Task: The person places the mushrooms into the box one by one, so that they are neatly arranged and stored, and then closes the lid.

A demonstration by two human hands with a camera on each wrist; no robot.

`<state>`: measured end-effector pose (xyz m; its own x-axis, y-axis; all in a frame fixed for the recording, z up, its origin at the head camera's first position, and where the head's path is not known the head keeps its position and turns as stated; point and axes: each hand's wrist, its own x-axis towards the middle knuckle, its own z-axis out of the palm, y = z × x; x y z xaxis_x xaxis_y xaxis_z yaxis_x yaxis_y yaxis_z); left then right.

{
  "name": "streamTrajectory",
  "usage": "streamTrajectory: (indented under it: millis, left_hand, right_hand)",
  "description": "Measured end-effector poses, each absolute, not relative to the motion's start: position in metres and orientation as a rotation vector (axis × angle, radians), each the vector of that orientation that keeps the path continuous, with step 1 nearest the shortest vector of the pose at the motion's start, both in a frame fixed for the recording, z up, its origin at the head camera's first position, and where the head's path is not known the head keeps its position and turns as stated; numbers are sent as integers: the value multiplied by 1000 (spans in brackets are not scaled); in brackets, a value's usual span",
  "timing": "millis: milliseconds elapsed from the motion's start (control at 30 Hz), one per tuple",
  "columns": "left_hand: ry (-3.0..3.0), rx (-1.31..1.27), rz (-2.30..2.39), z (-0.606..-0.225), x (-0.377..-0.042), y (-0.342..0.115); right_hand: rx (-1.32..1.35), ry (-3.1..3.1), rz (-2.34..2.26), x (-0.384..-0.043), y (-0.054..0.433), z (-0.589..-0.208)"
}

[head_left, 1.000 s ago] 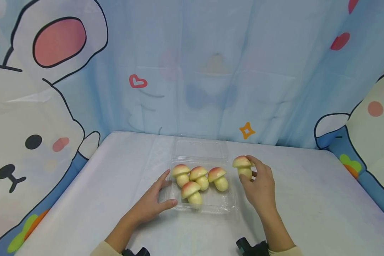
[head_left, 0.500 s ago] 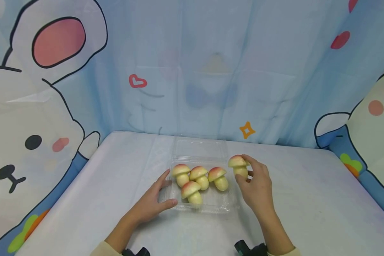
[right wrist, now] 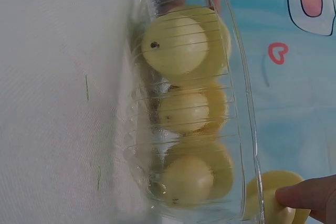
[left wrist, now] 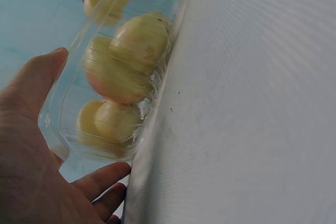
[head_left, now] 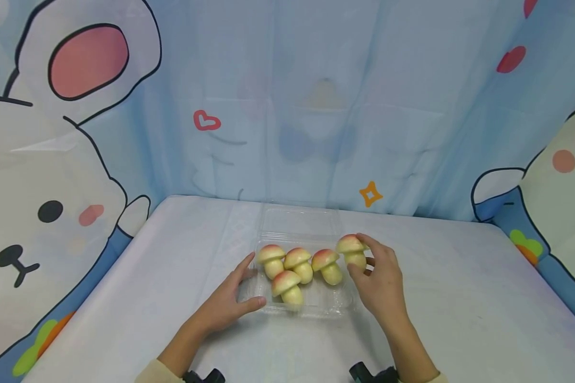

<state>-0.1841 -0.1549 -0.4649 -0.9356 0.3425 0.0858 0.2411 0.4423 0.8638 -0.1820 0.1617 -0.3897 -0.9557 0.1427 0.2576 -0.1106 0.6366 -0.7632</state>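
A clear plastic clamshell box (head_left: 323, 306) lies on the cloth with its lid (head_left: 299, 221) folded back. Several mushroom-shaped pieces (head_left: 287, 287), yellowish with reddish caps, sit in it. My left hand (head_left: 225, 308) rests at the box's left side, fingers and thumb spread; the left wrist view shows the thumb (left wrist: 50, 66) along the rim. Another mushroom-shaped piece (head_left: 353, 252) is pinched upright by my right hand (head_left: 380, 279), over the box's right edge. The right wrist view has this piece (right wrist: 270, 198) beside the clear wall, under the thumb (right wrist: 302, 195).
A white cloth (head_left: 459, 298) covers the table. Behind it hangs a blue curtain (head_left: 306, 159) printed with cartoon animals. Black wrist-worn camera parts (head_left: 371, 372) show at the bottom edge by both wrists.
My right hand has carried its mushroom-shaped piece leftward, from beside the box to over its right edge. My left hand and the pieces in the box have stayed put.
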Motion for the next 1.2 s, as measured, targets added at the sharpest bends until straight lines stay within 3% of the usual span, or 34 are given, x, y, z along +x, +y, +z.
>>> streamTrajectory:
  millis: [1200]
  left_hand:
    - [2577, 502, 1519, -463, -183, -154]
  right_hand:
    - [130, -2647, 1170, -174, 151, -385]
